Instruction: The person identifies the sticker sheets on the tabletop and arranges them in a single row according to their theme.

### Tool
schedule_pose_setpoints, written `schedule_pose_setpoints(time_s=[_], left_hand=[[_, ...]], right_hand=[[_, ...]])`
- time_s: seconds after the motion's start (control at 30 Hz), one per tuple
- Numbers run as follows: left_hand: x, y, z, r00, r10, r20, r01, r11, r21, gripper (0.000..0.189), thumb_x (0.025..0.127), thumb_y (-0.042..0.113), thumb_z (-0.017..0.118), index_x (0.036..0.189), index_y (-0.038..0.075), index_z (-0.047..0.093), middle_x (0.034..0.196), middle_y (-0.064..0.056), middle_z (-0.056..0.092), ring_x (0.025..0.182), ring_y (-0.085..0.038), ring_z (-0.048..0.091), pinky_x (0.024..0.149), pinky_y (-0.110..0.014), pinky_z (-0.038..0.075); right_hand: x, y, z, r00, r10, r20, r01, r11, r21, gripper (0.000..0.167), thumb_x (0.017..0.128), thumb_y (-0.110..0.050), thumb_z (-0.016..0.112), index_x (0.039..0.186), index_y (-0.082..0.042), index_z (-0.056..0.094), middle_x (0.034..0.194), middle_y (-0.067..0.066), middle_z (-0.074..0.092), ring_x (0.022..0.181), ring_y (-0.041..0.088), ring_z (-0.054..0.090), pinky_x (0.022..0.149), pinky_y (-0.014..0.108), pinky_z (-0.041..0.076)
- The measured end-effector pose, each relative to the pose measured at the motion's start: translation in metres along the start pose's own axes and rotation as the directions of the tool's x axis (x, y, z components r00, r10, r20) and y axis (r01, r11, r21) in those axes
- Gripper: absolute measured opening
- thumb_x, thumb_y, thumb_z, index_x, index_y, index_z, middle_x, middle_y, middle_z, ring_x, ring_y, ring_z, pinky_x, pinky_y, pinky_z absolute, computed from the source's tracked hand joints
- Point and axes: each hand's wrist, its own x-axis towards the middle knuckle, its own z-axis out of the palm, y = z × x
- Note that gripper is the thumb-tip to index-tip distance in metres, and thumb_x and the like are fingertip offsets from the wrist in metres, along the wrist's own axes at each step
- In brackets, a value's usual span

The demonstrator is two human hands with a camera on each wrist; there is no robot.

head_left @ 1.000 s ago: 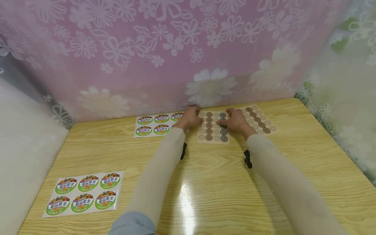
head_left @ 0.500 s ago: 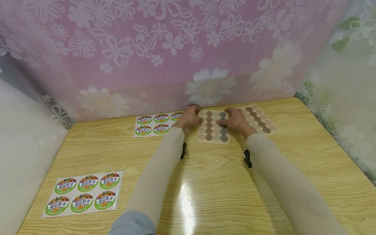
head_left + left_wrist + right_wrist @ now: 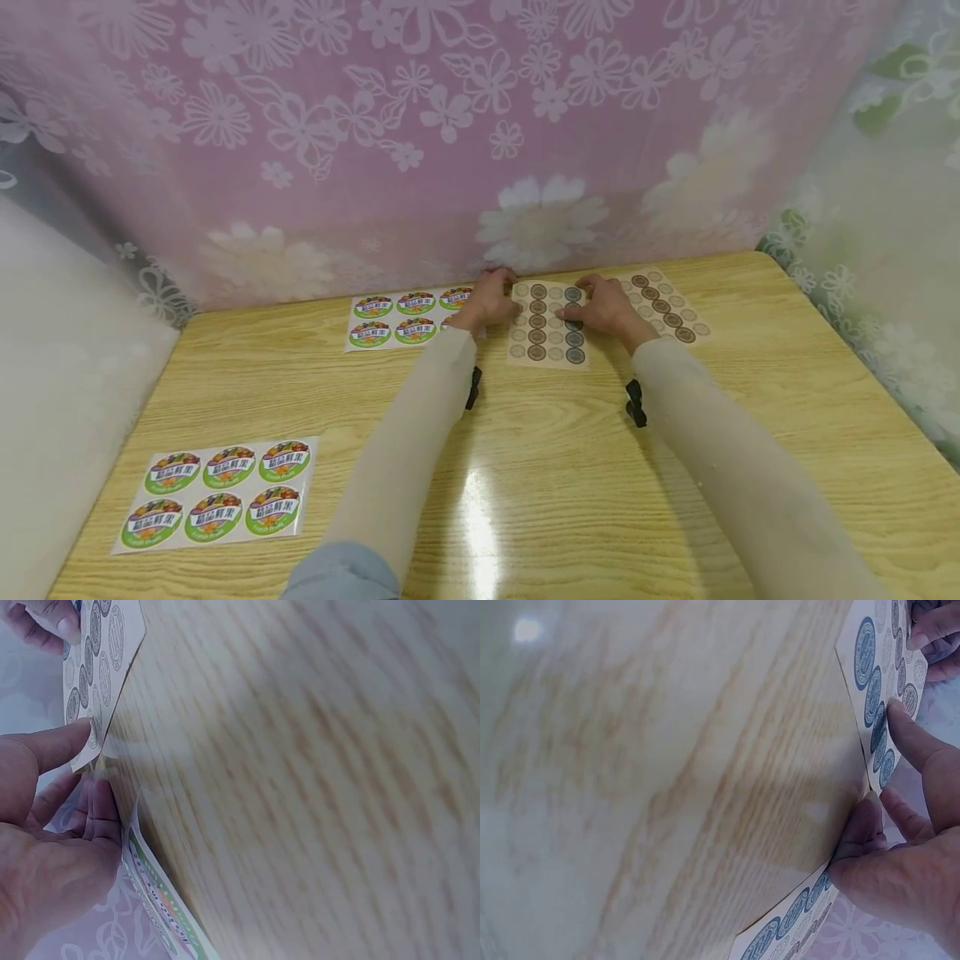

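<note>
A tan sticker sheet (image 3: 546, 332) with columns of small round labels, some brown, some dark blue, lies at the back of the table between my hands. My left hand (image 3: 491, 300) pinches its left edge. In the left wrist view the thumb lies on the sheet's face while the other fingers curl beneath the edge. My right hand (image 3: 606, 307) holds the right edge the same way, its thumb pressed on the blue labels in the right wrist view. Partly behind the left hand is a white sheet of fruit stickers (image 3: 393, 319). A second tan sticker sheet (image 3: 673, 310) lies beside the right hand.
Another white fruit sticker sheet (image 3: 213, 495) sits at the front left of the wood-grain table (image 3: 555, 467). A pink floral curtain (image 3: 420, 192) hangs along the back edge, and pale cloth (image 3: 892, 275) hangs at the right.
Both hands keep their hold on the middle tan sheet, which stays in place. The head view shifts slightly; nothing else visibly moves.
</note>
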Motion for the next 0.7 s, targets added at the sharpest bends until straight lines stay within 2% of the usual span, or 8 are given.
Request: schedule_pose_setpoints(time_s=[0.07,0.17,0.23,0.27,0.4,0.57,0.7], left_hand=[[0.008,-0.007,0.004,1.0,0.014,-0.015,-0.014,1.0,0.016,0.048,0.086,0.013,0.068,0.131,0.008,0.051,0.126,-0.014,0.051,0.114,-0.027,0.048,0.091,-0.033,0.043],[0.009,-0.007,0.005,1.0,0.001,-0.02,-0.001,1.0,0.024,0.048,0.086,0.013,0.068,0.13,0.009,0.052,0.126,-0.013,0.049,0.113,-0.026,0.047,0.09,-0.033,0.043],[0.006,-0.004,0.005,1.0,-0.01,-0.021,0.011,1.0,0.015,0.048,0.086,0.013,0.068,0.131,0.01,0.051,0.128,-0.013,0.048,0.114,-0.025,0.046,0.09,-0.034,0.043],[0.0,0.003,0.002,1.0,-0.029,-0.012,0.029,0.999,0.014,0.048,0.088,0.012,0.067,0.133,0.009,0.05,0.13,-0.013,0.046,0.116,-0.025,0.045,0.092,-0.035,0.042],[-0.008,0.009,0.0,0.999,-0.026,-0.031,0.027,1.0,0.005,0.047,0.089,0.011,0.066,0.133,0.008,0.049,0.131,-0.013,0.045,0.116,-0.024,0.045,0.091,-0.035,0.042],[-0.01,0.01,0.0,0.999,-0.011,-0.048,0.009,1.0,-0.027,0.048,0.087,0.006,0.066,0.132,0.004,0.048,0.124,-0.013,0.052,0.111,-0.025,0.051,0.09,-0.036,0.044],[-0.009,0.01,0.003,0.998,0.013,-0.061,-0.013,1.0,0.013,0.048,0.086,0.003,0.066,0.131,0.003,0.05,0.123,-0.012,0.055,0.11,-0.026,0.053,0.093,-0.036,0.043]], right_hand=[[0.001,-0.001,0.0,1.0,0.007,-0.006,-0.007,1.0,-0.007,0.071,0.089,-0.037,0.068,0.139,0.004,0.038,0.133,0.032,0.037,0.124,0.044,0.034,0.101,0.053,0.032],[0.001,-0.003,0.0,1.0,0.016,-0.016,-0.016,1.0,-0.02,0.071,0.088,-0.037,0.069,0.137,0.005,0.04,0.134,0.031,0.036,0.124,0.044,0.034,0.102,0.052,0.031],[0.001,-0.005,0.0,1.0,0.021,-0.02,-0.021,1.0,-0.023,0.07,0.087,-0.036,0.07,0.136,0.005,0.039,0.134,0.031,0.037,0.123,0.044,0.034,0.102,0.052,0.03],[0.0,-0.005,0.0,1.0,0.023,-0.02,-0.023,0.999,-0.022,0.07,0.087,-0.036,0.07,0.136,0.005,0.039,0.133,0.031,0.038,0.123,0.044,0.035,0.101,0.052,0.031],[-0.002,-0.008,-0.001,0.999,0.028,-0.021,-0.028,1.0,0.002,0.07,0.088,-0.033,0.07,0.136,0.004,0.036,0.132,0.03,0.041,0.119,0.043,0.04,0.099,0.052,0.033],[-0.003,-0.008,0.001,1.0,0.023,-0.021,-0.022,0.999,0.045,0.069,0.089,-0.032,0.069,0.139,0.002,0.034,0.132,0.026,0.043,0.117,0.04,0.044,0.096,0.052,0.036],[-0.005,-0.007,0.002,1.0,0.011,-0.02,-0.01,0.999,0.053,0.062,0.094,-0.028,0.062,0.141,0.001,0.034,0.128,0.024,0.046,0.112,0.038,0.047,0.092,0.051,0.039]])
